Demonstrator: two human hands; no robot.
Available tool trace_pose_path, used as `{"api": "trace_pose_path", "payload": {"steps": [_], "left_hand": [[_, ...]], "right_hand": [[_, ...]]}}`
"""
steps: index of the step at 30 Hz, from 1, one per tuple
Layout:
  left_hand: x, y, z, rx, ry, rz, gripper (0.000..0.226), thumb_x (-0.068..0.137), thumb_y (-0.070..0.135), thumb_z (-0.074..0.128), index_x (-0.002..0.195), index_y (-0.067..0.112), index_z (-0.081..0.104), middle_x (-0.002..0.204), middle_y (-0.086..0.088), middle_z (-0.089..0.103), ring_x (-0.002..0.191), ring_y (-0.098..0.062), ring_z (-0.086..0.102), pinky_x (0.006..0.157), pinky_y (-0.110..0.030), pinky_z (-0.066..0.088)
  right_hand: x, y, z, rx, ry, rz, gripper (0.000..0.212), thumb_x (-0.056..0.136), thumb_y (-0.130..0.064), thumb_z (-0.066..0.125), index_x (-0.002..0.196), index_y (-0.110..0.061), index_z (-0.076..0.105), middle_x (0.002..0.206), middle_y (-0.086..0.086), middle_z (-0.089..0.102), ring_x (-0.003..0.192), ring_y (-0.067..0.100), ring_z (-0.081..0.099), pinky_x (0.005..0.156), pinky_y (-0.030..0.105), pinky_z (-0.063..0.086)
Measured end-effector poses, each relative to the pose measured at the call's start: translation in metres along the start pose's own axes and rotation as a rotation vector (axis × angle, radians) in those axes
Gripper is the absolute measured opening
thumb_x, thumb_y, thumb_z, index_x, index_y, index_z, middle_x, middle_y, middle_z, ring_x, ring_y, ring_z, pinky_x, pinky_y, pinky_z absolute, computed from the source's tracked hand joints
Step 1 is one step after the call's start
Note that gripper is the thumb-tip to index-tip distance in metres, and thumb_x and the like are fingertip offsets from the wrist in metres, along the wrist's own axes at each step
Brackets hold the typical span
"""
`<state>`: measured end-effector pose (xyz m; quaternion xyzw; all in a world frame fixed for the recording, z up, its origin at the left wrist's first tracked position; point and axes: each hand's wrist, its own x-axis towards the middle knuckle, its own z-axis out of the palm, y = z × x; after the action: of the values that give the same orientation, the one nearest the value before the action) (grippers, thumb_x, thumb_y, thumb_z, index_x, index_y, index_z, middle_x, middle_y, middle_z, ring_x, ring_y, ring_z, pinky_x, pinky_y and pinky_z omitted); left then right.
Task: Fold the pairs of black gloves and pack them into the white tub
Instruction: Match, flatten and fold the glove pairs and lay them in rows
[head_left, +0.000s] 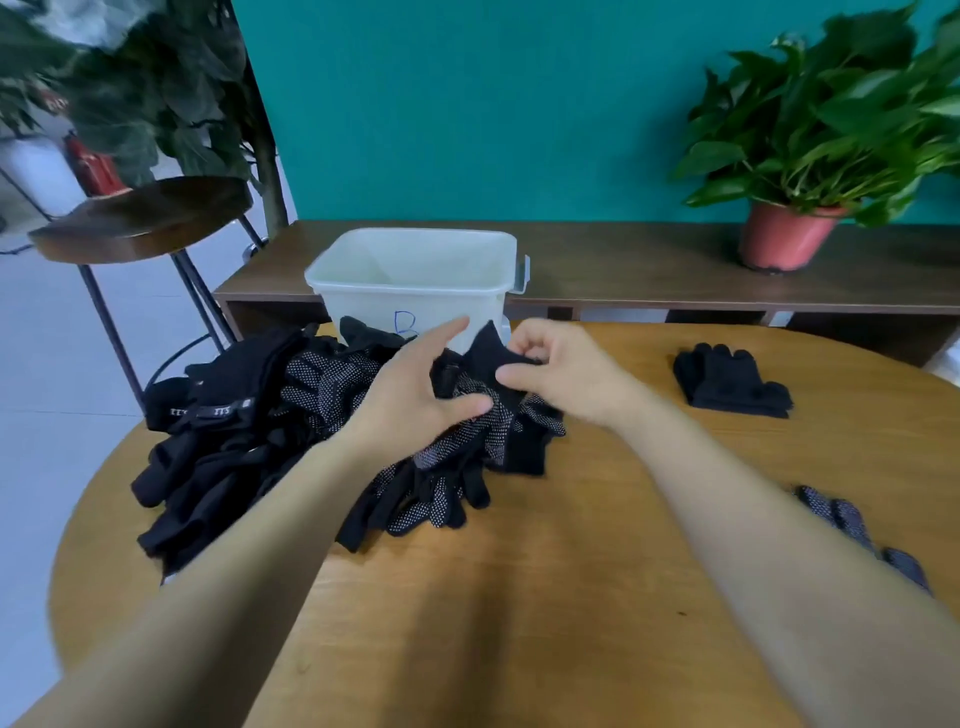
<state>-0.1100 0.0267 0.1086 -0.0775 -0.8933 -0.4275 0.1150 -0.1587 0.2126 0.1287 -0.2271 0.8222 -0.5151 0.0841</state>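
A heap of black gloves (249, 431), some with white grip dots, lies on the left and middle of the round wooden table (571, 571). Behind it stands the white tub (415, 280), marked with a blue letter; I see nothing inside it. My right hand (561, 369) pinches the cuff of one black glove (493, 353) at the top of the heap. My left hand (421, 389) is over the heap beside it, fingers spread, thumb pressing on a dotted glove. A pair of plain black gloves (727, 382) lies flat at the right. Another dotted glove (857, 530) shows behind my right forearm.
A low wooden bench (649, 270) runs behind the table along a teal wall, carrying a potted plant (784, 234) at the right. A dark stool (140, 218) stands at the left beside a leafy tree.
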Motion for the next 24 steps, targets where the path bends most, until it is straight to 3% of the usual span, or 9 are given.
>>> {"api": "trace_pose_path", "payload": {"steps": [2, 4, 7, 9, 12, 16, 18, 20, 24], "left_hand": [[-0.001, 0.022, -0.009, -0.205, -0.051, -0.044, 0.045, 0.081, 0.014, 0.082, 0.123, 0.017, 0.065, 0.121, 0.01, 0.069, 0.115, -0.004, 0.063, 0.109, -0.031, 0.044], [-0.008, 0.04, -0.011, -0.353, -0.105, -0.1, 0.023, 0.087, 0.009, 0.074, 0.11, 0.01, 0.071, 0.104, 0.0, 0.076, 0.101, -0.016, 0.072, 0.099, -0.037, 0.053], [-0.021, 0.06, -0.004, -0.566, -0.173, -0.154, 0.021, 0.087, 0.013, 0.07, 0.108, 0.011, 0.072, 0.104, -0.012, 0.076, 0.099, -0.028, 0.072, 0.093, -0.041, 0.056], [-0.031, 0.068, 0.005, -0.651, -0.195, -0.168, 0.028, 0.081, 0.019, 0.076, 0.105, 0.005, 0.072, 0.105, -0.021, 0.073, 0.096, -0.032, 0.069, 0.093, -0.047, 0.054], [-0.039, 0.076, 0.019, -0.69, -0.268, -0.179, 0.034, 0.076, 0.022, 0.075, 0.104, 0.002, 0.072, 0.107, -0.024, 0.072, 0.094, -0.032, 0.067, 0.09, -0.045, 0.055], [-0.045, 0.09, 0.034, -0.643, -0.47, -0.256, 0.015, 0.087, 0.014, 0.067, 0.094, 0.003, 0.075, 0.1, -0.011, 0.073, 0.087, -0.022, 0.068, 0.078, -0.029, 0.059], [-0.044, 0.097, 0.042, -0.584, -0.544, -0.268, 0.046, 0.085, 0.023, 0.069, 0.11, -0.014, 0.061, 0.104, -0.014, 0.069, 0.091, -0.023, 0.066, 0.079, -0.028, 0.058], [-0.042, 0.108, 0.049, -0.572, -0.572, -0.278, 0.057, 0.081, 0.028, 0.068, 0.118, -0.013, 0.058, 0.105, -0.015, 0.07, 0.09, -0.021, 0.068, 0.077, -0.028, 0.058], [-0.033, 0.133, 0.072, -0.537, -0.602, -0.286, 0.019, 0.096, 0.024, 0.061, 0.103, 0.009, 0.07, 0.105, -0.008, 0.075, 0.092, -0.017, 0.072, 0.087, -0.033, 0.056]], "right_hand": [[-0.017, -0.03, -0.018, 0.047, -0.06, -0.004, 0.021, 0.087, 0.002, 0.067, 0.079, -0.014, 0.057, 0.062, -0.008, 0.063, 0.052, 0.004, 0.055, 0.052, 0.02, 0.046], [-0.033, -0.048, -0.032, 0.088, -0.037, -0.029, 0.018, 0.086, 0.004, 0.067, 0.08, -0.011, 0.06, 0.066, -0.003, 0.065, 0.058, 0.011, 0.059, 0.056, 0.026, 0.05], [-0.061, -0.052, -0.044, 0.226, 0.018, 0.019, 0.005, 0.088, -0.006, 0.069, 0.091, -0.009, 0.066, 0.08, 0.008, 0.071, 0.069, 0.015, 0.064, 0.066, 0.024, 0.053], [-0.082, -0.046, -0.047, 0.22, -0.038, 0.118, 0.009, 0.091, -0.017, 0.067, 0.092, -0.008, 0.069, 0.088, 0.01, 0.074, 0.074, 0.013, 0.067, 0.068, 0.023, 0.055], [-0.107, -0.033, -0.058, 0.264, 0.005, 0.196, 0.015, 0.094, -0.019, 0.064, 0.083, -0.01, 0.067, 0.084, 0.006, 0.073, 0.07, 0.011, 0.068, 0.063, 0.022, 0.056], [-0.13, -0.019, -0.074, 0.231, 0.07, 0.31, 0.02, 0.093, -0.022, 0.066, 0.097, -0.002, 0.069, 0.095, 0.011, 0.074, 0.088, 0.027, 0.069, 0.085, 0.037, 0.054], [-0.139, -0.014, -0.082, 0.221, 0.075, 0.343, 0.026, 0.092, -0.023, 0.067, 0.105, -0.001, 0.069, 0.102, 0.015, 0.074, 0.097, 0.033, 0.07, 0.094, 0.046, 0.054], [-0.147, -0.013, -0.092, 0.21, 0.079, 0.338, 0.021, 0.092, -0.023, 0.066, 0.101, -0.005, 0.071, 0.1, 0.016, 0.075, 0.097, 0.032, 0.07, 0.095, 0.05, 0.053], [-0.16, -0.001, -0.12, 0.192, 0.11, 0.372, 0.013, 0.092, -0.022, 0.066, 0.095, -0.009, 0.069, 0.095, 0.013, 0.076, 0.098, 0.033, 0.071, 0.095, 0.052, 0.053]]}}
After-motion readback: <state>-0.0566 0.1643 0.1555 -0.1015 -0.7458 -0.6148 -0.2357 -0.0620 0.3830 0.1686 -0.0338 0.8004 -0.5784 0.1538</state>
